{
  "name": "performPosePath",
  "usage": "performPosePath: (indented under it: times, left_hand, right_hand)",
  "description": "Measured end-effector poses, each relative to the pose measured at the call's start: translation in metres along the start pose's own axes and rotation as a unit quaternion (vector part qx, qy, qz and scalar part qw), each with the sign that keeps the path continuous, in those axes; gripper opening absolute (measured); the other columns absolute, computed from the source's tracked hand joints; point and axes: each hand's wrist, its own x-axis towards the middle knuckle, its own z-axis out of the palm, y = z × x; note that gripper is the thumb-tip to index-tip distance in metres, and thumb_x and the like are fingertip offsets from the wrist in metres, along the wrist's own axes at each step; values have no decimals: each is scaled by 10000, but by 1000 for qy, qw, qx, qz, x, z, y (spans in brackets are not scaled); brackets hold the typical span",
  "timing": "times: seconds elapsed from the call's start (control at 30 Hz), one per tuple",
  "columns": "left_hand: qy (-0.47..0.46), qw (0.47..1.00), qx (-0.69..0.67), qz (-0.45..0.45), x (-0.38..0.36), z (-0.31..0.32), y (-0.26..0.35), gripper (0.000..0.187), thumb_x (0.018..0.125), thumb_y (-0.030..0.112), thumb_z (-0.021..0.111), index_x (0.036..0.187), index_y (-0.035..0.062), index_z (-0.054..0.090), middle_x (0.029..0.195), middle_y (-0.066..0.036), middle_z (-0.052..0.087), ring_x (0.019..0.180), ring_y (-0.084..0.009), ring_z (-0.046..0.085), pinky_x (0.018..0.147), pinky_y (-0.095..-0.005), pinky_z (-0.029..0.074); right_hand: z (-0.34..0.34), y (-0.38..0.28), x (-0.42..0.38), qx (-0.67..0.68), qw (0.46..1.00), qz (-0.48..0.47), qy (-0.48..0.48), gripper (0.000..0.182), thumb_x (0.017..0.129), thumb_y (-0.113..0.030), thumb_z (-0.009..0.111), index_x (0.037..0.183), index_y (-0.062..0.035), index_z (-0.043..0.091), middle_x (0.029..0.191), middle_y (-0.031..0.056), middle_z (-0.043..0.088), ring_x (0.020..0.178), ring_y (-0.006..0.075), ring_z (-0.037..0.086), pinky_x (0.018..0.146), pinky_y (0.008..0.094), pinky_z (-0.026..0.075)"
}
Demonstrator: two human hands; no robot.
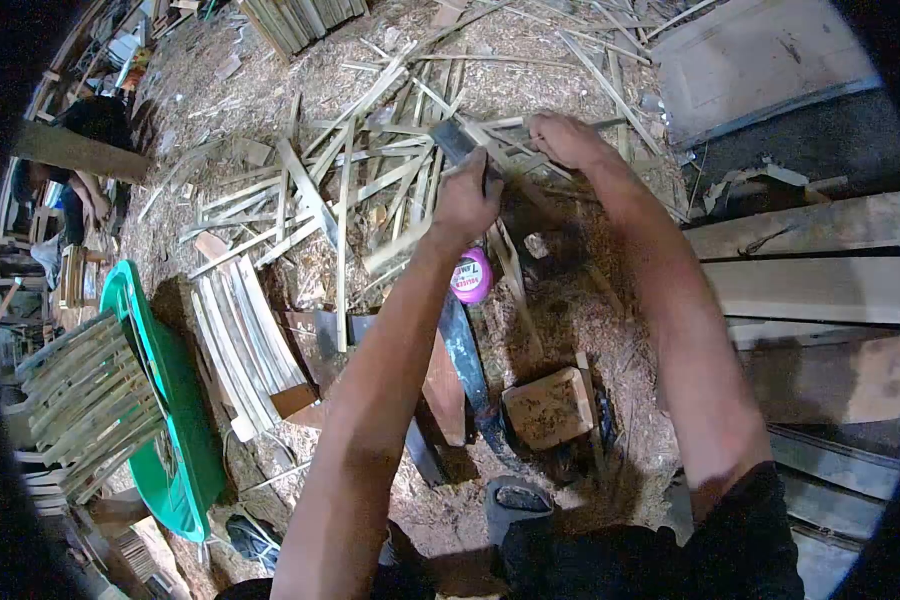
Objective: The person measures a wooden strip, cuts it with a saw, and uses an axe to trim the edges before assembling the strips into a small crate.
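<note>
My left hand [467,195] is closed round the handle of a tool with a flat, dark grey, squarish blade [452,141], which looks like a cleaver. To its right, my right hand [567,140] is closed on a thin wooden strip [608,124] that sticks out past the fingers. Under and around both hands lies a loose heap of pale wooden strips [400,185]. A purple round object with a white label [473,276] sits just below my left hand, partly behind the forearm. A bluish, worn curved strip [460,345] runs below it.
A green tub [192,470] holding slats stands at left, beside a slat bundle [245,335]. A shallow wooden box [548,408] lies near my feet. Planks [810,290] line the right side. Another person [80,190] is at far left. Shavings cover the ground.
</note>
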Motion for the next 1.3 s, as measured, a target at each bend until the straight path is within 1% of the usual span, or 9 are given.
performPosePath:
  times: [0.17,0.37,0.53,0.63,0.77,0.83,1.07,1.17,1.3]
  left_hand:
    - [82,990,19,110,6,-10,11,426,864,165,615,1241,-26,567,1158,-282,622,1090,-449,587,974,-487,456]
    - [118,981,32,150,15,-36,41,394,855,161,635,1201,-24,596,1143,-271,633,1076,-439,599,963,-474,465]
    - [179,969,-6,169,23,-55,77,326,864,161,623,1136,-19,639,1090,-239,661,1038,-409,626,919,-444,493]
    - [215,965,-61,139,25,-72,106,329,893,221,637,1114,-22,650,1031,-217,685,977,-343,664,887,-404,508]
    - [167,947,-261,87,13,-103,141,361,959,292,606,1157,-10,617,1100,-154,685,1015,-237,662,843,-374,515]
    - [99,895,-429,64,-2,-130,167,364,976,282,589,1203,-2,581,1147,-135,667,1045,-217,653,826,-375,522]
    - [104,857,-501,60,-67,-242,180,251,1018,181,484,1189,11,554,1182,-124,653,1013,-201,644,828,-365,518]
    - [127,873,-466,71,-92,-303,168,246,1015,151,470,1210,29,557,1191,-108,666,1031,-189,636,822,-359,510]
    - [164,857,-478,97,-130,-360,153,280,1014,135,468,1265,38,547,1199,-98,671,1025,-178,646,827,-346,520]
  right_hand:
    - [-65,-34,-17,10,998,59,-19,146,878,-134,639,964,-26,591,975,187,661,986,380,613,864,457,490]
    - [-107,3,-18,-108,988,-20,106,183,864,-184,629,1008,-82,676,1005,174,682,976,385,640,868,495,481]
    - [-213,-12,-52,-194,959,94,184,296,877,-301,672,1099,-106,682,1101,149,674,1095,348,600,946,491,431]
    - [-237,-30,-68,-137,934,-9,330,353,861,-337,690,1113,-90,676,1080,140,677,1083,359,598,928,483,440]
    - [-238,-105,-90,-22,911,-89,403,215,862,-194,707,1006,-46,651,913,141,656,835,352,622,748,445,484]
    - [-239,-146,-101,-37,911,-99,397,172,851,-113,681,997,-43,624,920,139,631,847,367,612,740,434,489]
    - [-247,-271,-105,0,889,-170,424,231,832,-70,667,1045,-56,577,938,155,614,893,365,620,778,453,497]
    - [-255,-328,-94,196,907,-160,338,280,836,-70,675,1091,-58,558,878,152,622,830,357,636,757,437,501]
    - [-270,-404,-87,213,941,-131,229,308,851,-67,666,1134,-70,545,903,156,661,861,302,679,756,390,507]
